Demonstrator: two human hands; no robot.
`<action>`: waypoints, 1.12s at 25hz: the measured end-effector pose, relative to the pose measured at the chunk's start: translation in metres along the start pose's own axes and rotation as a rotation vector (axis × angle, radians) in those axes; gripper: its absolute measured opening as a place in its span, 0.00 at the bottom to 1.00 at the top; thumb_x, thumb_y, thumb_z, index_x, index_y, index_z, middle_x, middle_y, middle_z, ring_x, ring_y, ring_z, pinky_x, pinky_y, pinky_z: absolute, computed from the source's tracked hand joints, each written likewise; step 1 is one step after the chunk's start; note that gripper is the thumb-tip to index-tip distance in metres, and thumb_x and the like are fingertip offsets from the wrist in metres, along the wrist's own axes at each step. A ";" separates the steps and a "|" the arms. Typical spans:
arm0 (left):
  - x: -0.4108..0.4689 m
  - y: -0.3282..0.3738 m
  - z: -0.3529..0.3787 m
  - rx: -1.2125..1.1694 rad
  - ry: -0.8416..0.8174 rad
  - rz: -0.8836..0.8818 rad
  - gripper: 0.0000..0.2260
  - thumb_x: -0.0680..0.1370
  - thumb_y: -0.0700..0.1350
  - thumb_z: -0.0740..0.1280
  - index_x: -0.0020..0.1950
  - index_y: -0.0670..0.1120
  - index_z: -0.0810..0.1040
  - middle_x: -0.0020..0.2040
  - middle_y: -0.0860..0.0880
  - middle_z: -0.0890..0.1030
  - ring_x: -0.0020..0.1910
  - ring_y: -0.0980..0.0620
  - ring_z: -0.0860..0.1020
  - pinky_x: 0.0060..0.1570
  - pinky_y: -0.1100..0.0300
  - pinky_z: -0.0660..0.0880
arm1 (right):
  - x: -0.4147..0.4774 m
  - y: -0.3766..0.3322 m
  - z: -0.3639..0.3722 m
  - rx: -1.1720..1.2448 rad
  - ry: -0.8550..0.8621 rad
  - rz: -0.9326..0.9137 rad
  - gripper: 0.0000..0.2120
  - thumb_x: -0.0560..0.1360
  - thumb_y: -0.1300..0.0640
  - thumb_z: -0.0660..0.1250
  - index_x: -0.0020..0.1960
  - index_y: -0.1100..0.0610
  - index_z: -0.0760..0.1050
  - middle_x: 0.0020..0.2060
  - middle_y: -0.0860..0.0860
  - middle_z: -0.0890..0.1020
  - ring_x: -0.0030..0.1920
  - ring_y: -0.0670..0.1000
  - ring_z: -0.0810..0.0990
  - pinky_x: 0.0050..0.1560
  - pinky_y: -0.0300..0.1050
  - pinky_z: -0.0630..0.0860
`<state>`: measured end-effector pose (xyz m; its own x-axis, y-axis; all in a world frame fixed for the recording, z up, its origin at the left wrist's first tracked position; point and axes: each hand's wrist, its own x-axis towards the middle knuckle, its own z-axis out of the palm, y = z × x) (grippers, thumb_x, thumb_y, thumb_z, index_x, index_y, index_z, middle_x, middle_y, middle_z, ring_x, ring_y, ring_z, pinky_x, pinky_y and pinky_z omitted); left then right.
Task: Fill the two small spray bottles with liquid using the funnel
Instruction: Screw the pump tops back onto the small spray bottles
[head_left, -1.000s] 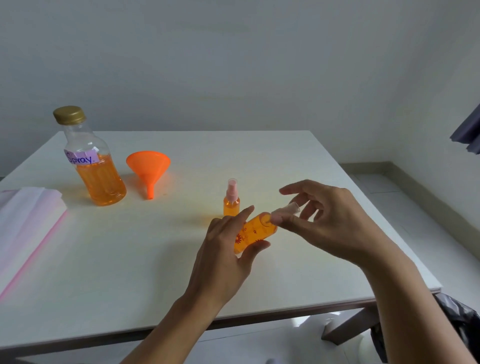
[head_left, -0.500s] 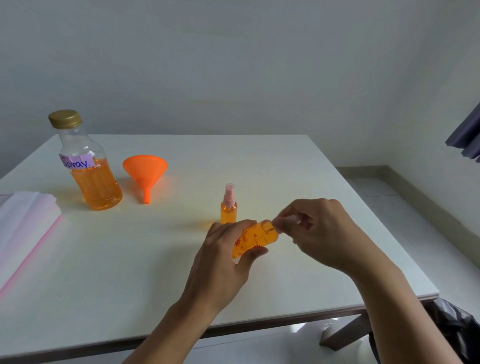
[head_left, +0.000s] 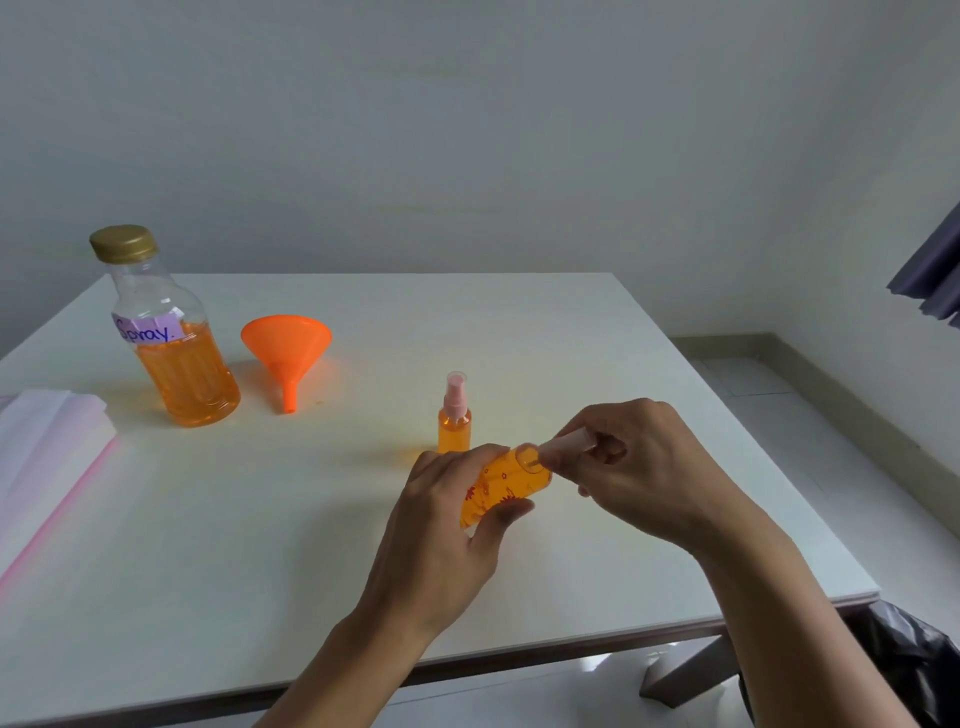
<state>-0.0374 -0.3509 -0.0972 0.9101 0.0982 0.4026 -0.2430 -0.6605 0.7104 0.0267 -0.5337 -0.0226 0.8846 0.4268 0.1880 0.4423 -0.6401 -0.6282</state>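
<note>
A small spray bottle (head_left: 506, 486), full of orange liquid and printed with little red flowers, is held tilted just above the front right part of a white worktop (head_left: 234, 545). Its top points up and to the right. The left hand (head_left: 441, 540) grips the body of the bottle. Its fingers (head_left: 447, 465) curl over the far side and the thumb presses the near side. The right hand (head_left: 660, 483) meets the bottle at its neck and pinches the pale pink spray top (head_left: 571, 446) between thumb and curled fingers. It is not possible to tell whether the top is fully seated on the neck.

Just behind the left hand, a second small spray bottle (head_left: 455, 423) stands upright on the worktop. It also holds orange liquid and has a pink spray head under a clear cap.

Further back and to the left, an orange funnel (head_left: 287, 348) lies tipped over, with its spout resting on the worktop and pointing toward the near edge. Just to the left of the funnel stands a large clear bottle (head_left: 171, 343) with a gold screw cap. It is about half full of orange liquid and carries a handwritten label reading "Spray".

At the left edge of the worktop lies a folded white sheet (head_left: 47, 457) with a pink border. A plain grey wall (head_left: 467, 130) rises behind. At the right, part of a dark curtain (head_left: 932, 280) hangs, and a black bag (head_left: 914, 670) sits below the worktop's near right corner.
</note>
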 end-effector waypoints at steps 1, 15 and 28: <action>0.000 0.000 0.000 0.027 0.023 0.023 0.23 0.71 0.59 0.69 0.65 0.55 0.76 0.53 0.55 0.76 0.51 0.58 0.75 0.50 0.73 0.70 | 0.001 -0.001 0.001 0.001 -0.013 0.016 0.08 0.75 0.47 0.73 0.44 0.50 0.85 0.32 0.45 0.84 0.34 0.49 0.84 0.35 0.54 0.81; 0.012 0.002 -0.016 -0.276 -0.255 -0.118 0.20 0.71 0.59 0.71 0.62 0.58 0.77 0.55 0.61 0.80 0.57 0.58 0.77 0.54 0.65 0.76 | 0.008 0.007 -0.002 0.137 -0.141 -0.041 0.22 0.79 0.43 0.66 0.29 0.51 0.77 0.28 0.56 0.76 0.27 0.45 0.69 0.29 0.40 0.67; 0.006 0.006 -0.008 -0.036 -0.082 -0.008 0.25 0.70 0.62 0.70 0.65 0.57 0.73 0.57 0.59 0.76 0.53 0.63 0.75 0.44 0.78 0.72 | 0.003 0.003 -0.010 0.134 0.116 0.004 0.10 0.71 0.40 0.72 0.43 0.46 0.83 0.34 0.45 0.85 0.36 0.44 0.84 0.35 0.40 0.81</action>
<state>-0.0363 -0.3483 -0.0855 0.9362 0.0414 0.3490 -0.2459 -0.6326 0.7344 0.0319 -0.5408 -0.0170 0.9008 0.3430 0.2663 0.4220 -0.5471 -0.7229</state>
